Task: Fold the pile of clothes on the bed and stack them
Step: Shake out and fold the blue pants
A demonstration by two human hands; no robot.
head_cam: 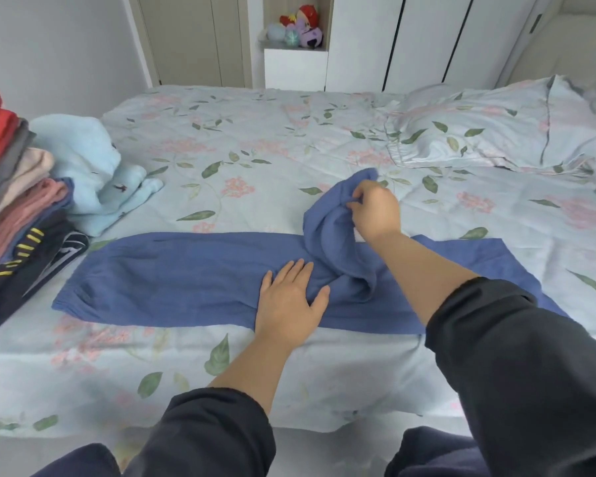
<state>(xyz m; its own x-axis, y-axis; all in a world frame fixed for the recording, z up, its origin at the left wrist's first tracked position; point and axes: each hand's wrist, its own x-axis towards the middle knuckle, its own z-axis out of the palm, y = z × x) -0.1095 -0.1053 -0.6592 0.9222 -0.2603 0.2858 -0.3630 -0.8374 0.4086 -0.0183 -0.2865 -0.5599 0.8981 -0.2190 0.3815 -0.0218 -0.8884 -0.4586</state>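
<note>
While my left hand (289,297) presses flat on the blue trousers (186,270), spread just right of the folded stack (14,201), my right hand (375,211) pinches a raised bunch of them; I judge the cloth soft, light and limp, best gripped at the hem.

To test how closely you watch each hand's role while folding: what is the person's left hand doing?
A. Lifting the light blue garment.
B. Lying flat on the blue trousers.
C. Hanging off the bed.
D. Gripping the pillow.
B: the left hand lies with straight fingers flat on the blue trousers, while the right hand grips a raised bunch of them.
</note>
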